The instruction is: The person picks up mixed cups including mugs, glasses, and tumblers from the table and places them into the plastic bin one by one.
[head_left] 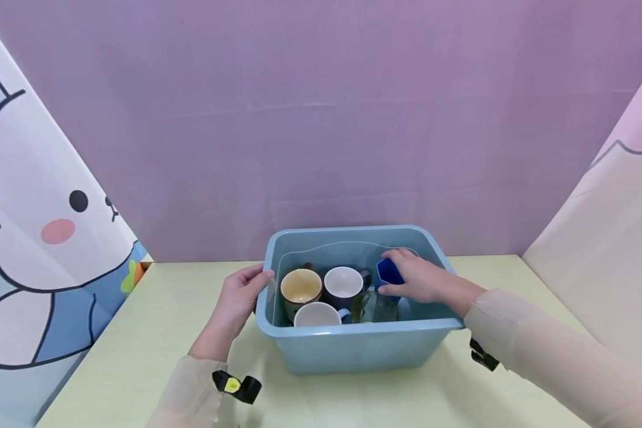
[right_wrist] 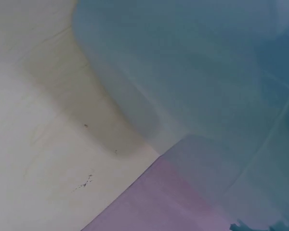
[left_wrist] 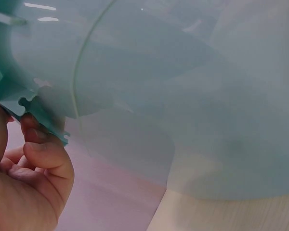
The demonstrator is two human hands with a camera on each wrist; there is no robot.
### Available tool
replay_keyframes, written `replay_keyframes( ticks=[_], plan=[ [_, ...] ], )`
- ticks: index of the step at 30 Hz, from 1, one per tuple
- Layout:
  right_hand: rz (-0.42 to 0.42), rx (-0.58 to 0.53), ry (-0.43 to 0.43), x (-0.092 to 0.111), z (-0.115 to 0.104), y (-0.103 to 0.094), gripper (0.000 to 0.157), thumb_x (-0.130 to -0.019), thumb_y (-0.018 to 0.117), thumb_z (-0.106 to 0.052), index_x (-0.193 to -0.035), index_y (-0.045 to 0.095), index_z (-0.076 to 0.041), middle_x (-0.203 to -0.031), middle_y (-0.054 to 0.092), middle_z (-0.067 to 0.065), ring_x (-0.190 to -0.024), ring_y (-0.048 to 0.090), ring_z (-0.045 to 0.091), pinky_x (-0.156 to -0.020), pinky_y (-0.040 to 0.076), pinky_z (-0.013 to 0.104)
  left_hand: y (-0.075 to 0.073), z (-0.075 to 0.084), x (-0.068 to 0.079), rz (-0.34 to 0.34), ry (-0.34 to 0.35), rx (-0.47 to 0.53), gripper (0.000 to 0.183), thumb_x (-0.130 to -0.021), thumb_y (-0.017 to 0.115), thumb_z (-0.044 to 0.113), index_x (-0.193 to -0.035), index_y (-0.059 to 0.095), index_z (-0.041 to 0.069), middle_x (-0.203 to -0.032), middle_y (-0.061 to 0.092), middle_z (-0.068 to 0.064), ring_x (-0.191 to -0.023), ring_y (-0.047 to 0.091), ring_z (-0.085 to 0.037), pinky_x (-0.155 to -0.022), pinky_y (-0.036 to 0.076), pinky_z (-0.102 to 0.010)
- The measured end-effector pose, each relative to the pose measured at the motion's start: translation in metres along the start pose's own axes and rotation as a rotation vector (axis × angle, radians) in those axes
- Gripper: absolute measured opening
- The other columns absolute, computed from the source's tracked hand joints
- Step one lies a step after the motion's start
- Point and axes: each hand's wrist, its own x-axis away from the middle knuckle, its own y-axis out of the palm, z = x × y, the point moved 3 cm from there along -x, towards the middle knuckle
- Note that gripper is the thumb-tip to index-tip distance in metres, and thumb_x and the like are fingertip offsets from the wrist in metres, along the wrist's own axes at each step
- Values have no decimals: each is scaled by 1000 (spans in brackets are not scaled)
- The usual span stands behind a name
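A light blue plastic tub (head_left: 353,353) stands on the table with several cups in it. My left hand (head_left: 238,302) grips its left rim, thumb on top; the left wrist view shows the fingers (left_wrist: 43,151) curled under the rim. My right hand (head_left: 425,279) reaches over the right side and holds a dark blue angular cup (head_left: 387,272) between thumb and fingers. Left of it sit a mug with a cream inside (head_left: 301,285), a dark mug with a white inside (head_left: 343,282), a white cup with a blue handle (head_left: 317,315) and a clear glass cup (head_left: 380,308).
The tub rests on a pale wooden table (head_left: 139,356), near its back edge. Behind rises a purple cloth wall (head_left: 321,131). Printed panels slope in at the left (head_left: 43,208) and right (head_left: 610,238). The right wrist view shows the tub's outer side (right_wrist: 192,72).
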Motion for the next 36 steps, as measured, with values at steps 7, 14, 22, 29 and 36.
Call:
replay_keyframes(
  ticks=[7, 14, 22, 29, 36],
  plan=[
    [-13, -11, 31, -4, 1, 4, 75, -84, 66, -48, -142, 36, -10, -136, 45, 17, -114, 54, 33, -89, 49, 52, 0, -3, -1, 3, -7, -6, 42, -95, 55, 31, -130, 56, 9, -121, 62, -17, -89, 62, -17, -79, 55, -32],
    [-59, -33, 38, -3, 0, 4, 75, -84, 67, -44, -141, 36, -8, -134, 44, 20, -113, 53, 33, -90, 49, 51, 0, -1, -1, 4, -1, -2, 42, -95, 54, 32, -130, 56, 8, -119, 62, -18, -85, 62, -17, -74, 54, -29],
    [-81, -24, 13, -2, 0, 6, 69, -85, 68, -34, -140, 39, -5, -134, 44, 21, -112, 54, 31, -92, 49, 48, 0, -2, -1, 1, 0, -4, 41, -95, 54, 30, -130, 56, 8, -116, 63, -18, -80, 61, -17, -68, 53, -27],
    [-113, -2, -1, -4, 2, 9, 71, -84, 68, -30, -141, 38, -2, -134, 46, 21, -112, 54, 30, -93, 48, 48, 0, -2, -2, 1, 0, -3, 41, -95, 54, 31, -129, 56, 8, -115, 63, -18, -79, 61, -17, -67, 52, -26],
    [-127, 9, 6, -4, 2, 11, 76, -82, 70, -37, -141, 38, 0, -136, 47, 22, -117, 53, 32, -95, 46, 49, 1, -2, -1, 3, 1, -11, 41, -95, 53, 31, -129, 56, 8, -109, 64, -17, -73, 58, -21, -59, 49, -24]
  ],
)
